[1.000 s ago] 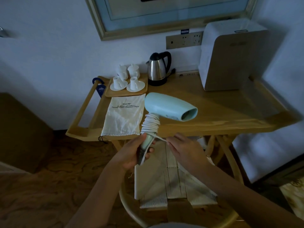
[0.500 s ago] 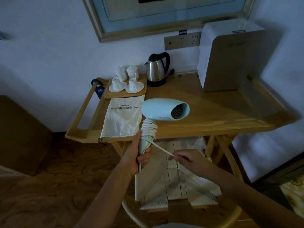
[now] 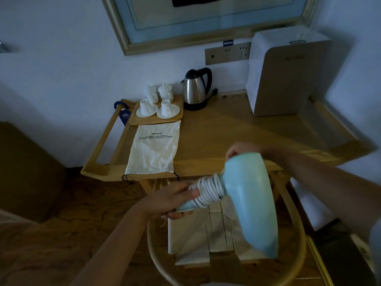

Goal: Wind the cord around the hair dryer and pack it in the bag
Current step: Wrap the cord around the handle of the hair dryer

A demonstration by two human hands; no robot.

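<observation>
Gripping the cord-wound hair dryer (image 3: pixel 250 200) handle, left hand (image 3: pixel 175 200) curls shut; right hand (image 3: pixel 240 150), half hidden behind it, grip indeterminate.

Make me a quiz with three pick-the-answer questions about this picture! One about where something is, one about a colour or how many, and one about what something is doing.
1. Where is the white bag?
A. flat on the wooden table
B. on the chair
C. hanging on the wall

2. What colour is the hair dryer?
A. red
B. black
C. light blue

3. What is the white cord like?
A. stretched across the table
B. coiled around the dryer's handle
C. plugged into the wall socket

Answers:
1 A, it lies flat near the table's front edge, in front of the cup tray.
2 C, its body is pale blue.
3 B, the loops sit round the handle beside the left hand that grips it.
</observation>
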